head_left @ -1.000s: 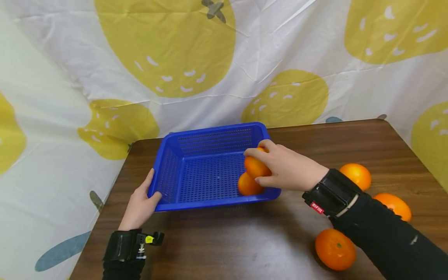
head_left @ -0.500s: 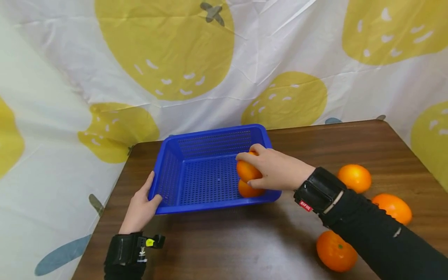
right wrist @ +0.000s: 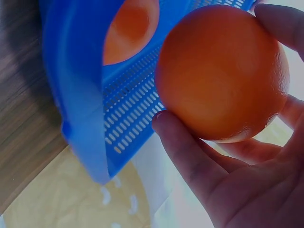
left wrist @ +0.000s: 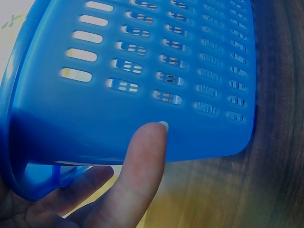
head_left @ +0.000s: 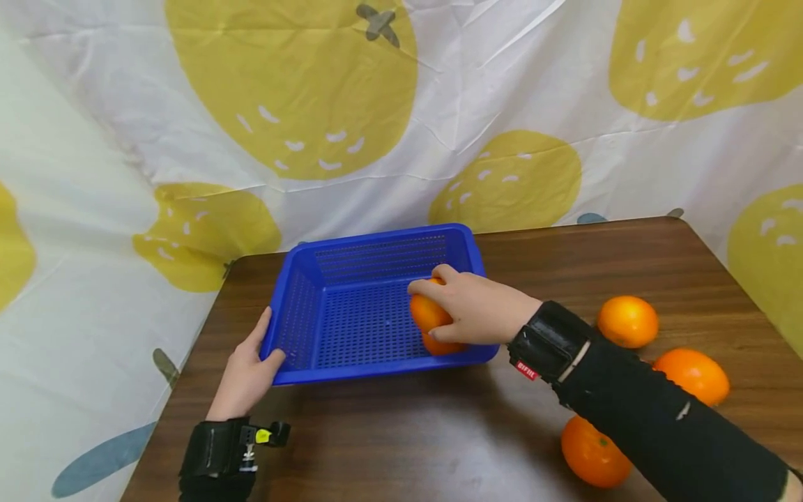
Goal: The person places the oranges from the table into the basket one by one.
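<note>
The right hand [head_left: 473, 303] pinches an orange [right wrist: 218, 71] by its round sides, over the right end of the blue basket [head_left: 376, 373]; the orange looks firm, not too heavy and a bit slippery, so its fat middle seems best to hold; the left hand [head_left: 241, 376] pinches the basket's near left corner; another orange [head_left: 442, 346] lies in the basket just below; open room is to the left, inside the stiff-looking rim.

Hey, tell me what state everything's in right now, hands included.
Blue basket: open-topped, held at one corner
Left hand: holding the basket's near left corner
Right hand: gripping one fruit
Held fruit: gripped
Inside fruit: lying in the basket
Far fruit: loose on the table
Middle fruit: loose, partly covered
Near fruit: loose, partly covered
Cloth: hanging, wrinkled
</note>
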`<state>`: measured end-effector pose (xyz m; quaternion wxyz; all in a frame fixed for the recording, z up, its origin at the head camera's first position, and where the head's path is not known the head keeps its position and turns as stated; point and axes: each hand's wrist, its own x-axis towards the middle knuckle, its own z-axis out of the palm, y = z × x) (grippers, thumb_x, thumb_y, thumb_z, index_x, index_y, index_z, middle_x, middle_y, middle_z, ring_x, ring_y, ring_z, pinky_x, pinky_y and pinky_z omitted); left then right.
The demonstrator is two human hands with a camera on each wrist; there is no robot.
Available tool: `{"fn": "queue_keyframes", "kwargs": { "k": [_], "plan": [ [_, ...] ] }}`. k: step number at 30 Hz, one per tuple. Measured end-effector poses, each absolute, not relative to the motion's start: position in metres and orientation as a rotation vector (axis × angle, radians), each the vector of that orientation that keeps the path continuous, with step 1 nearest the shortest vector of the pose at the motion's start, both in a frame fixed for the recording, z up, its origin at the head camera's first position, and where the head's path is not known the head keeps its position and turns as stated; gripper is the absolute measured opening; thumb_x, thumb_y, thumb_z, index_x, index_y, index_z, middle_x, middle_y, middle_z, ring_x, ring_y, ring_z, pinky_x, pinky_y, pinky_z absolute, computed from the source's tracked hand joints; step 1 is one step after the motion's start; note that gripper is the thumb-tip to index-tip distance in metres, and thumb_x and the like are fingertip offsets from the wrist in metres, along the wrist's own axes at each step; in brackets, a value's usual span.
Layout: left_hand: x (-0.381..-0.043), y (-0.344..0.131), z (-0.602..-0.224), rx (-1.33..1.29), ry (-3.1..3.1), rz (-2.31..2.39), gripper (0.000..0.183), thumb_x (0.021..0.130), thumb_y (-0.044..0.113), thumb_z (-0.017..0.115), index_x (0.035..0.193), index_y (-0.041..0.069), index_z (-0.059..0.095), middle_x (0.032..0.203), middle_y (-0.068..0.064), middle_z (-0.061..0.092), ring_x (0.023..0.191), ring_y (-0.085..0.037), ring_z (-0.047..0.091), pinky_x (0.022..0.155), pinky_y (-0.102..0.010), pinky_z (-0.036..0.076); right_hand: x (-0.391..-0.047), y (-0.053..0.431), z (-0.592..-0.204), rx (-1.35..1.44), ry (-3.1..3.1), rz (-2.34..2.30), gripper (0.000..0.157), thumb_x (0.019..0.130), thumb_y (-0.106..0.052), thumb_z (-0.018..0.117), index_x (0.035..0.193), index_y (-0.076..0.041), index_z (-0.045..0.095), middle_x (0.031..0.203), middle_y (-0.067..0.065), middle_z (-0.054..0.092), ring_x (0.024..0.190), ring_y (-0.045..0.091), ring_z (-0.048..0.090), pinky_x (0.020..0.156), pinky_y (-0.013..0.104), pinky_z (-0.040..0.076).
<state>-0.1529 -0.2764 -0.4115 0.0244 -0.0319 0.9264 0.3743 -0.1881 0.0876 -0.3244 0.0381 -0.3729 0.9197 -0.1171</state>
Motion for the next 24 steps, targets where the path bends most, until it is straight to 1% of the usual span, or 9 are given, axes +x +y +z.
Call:
{"fn": "queue_keyframes", "kwargs": {
  "k": [3, 7, 10, 14, 21, 24],
  "plan": [
    [-0.153, -0.276, -0.411, -0.108, 2.86, 1.165, 0.073, 0.089, 0.015, 0.043, 0.148, 0.032, 0.003, 0.146, -0.026, 0.029, 0.104, -0.034, 0.045, 0.09, -0.056, 0.04, -0.189, 0.082, -0.324, -1.134, 2.81, -0.344, 0.056, 0.08, -0.04, 0.059, 0.132, -0.028, 0.042, 0.108, 0.004, 0.043, 0.076, 0.015, 0.05, 0.065, 0.026, 0.045],
    [-0.154, -0.275, -0.411, -0.104, 2.861, 1.166, 0.073, 0.089, 0.015, 0.043, 0.148, 0.03, 0.004, 0.145, -0.026, 0.03, 0.102, -0.034, 0.046, 0.089, -0.055, 0.041, -0.188, 0.078, -0.324, -1.102, 2.795, -0.325, 0.056, 0.079, -0.04, 0.058, 0.132, -0.031, 0.042, 0.109, 0.003, 0.043, 0.079, 0.015, 0.049, 0.065, 0.025, 0.044],
    [-0.155, -0.274, -0.411, -0.096, 2.864, 1.163, 0.073, 0.089, 0.015, 0.043, 0.149, 0.029, 0.004, 0.145, -0.027, 0.031, 0.101, -0.034, 0.047, 0.087, -0.053, 0.042, -0.188, 0.075, -0.324, -1.095, 2.788, -0.308, 0.056, 0.079, -0.041, 0.058, 0.133, -0.032, 0.042, 0.109, 0.002, 0.043, 0.079, 0.014, 0.049, 0.065, 0.024, 0.044],
    [-0.155, -0.273, -0.411, -0.087, 2.87, 1.16, 0.073, 0.089, 0.014, 0.043, 0.149, 0.029, 0.004, 0.144, -0.027, 0.032, 0.1, -0.034, 0.047, 0.086, -0.052, 0.042, -0.189, 0.072, -0.325, -1.11, 2.782, -0.301, 0.057, 0.08, -0.041, 0.058, 0.133, -0.031, 0.042, 0.107, 0.002, 0.043, 0.077, 0.015, 0.049, 0.065, 0.026, 0.044],
    [-0.153, -0.275, -0.413, -0.073, 2.886, 1.149, 0.073, 0.089, 0.014, 0.044, 0.148, 0.031, 0.004, 0.145, -0.027, 0.03, 0.105, -0.034, 0.045, 0.091, -0.057, 0.039, -0.193, 0.063, -0.331, -1.141, 2.742, -0.263, 0.057, 0.081, -0.041, 0.059, 0.133, -0.028, 0.041, 0.108, 0.005, 0.045, 0.077, 0.016, 0.05, 0.067, 0.026, 0.045],
    [-0.153, -0.275, -0.413, -0.078, 2.886, 1.147, 0.073, 0.089, 0.014, 0.043, 0.148, 0.031, 0.003, 0.145, -0.028, 0.03, 0.105, -0.035, 0.045, 0.09, -0.057, 0.04, -0.194, 0.058, -0.332, -1.146, 2.728, -0.255, 0.057, 0.081, -0.041, 0.059, 0.133, -0.028, 0.041, 0.108, 0.006, 0.045, 0.077, 0.016, 0.051, 0.067, 0.027, 0.046]
  ]
}}
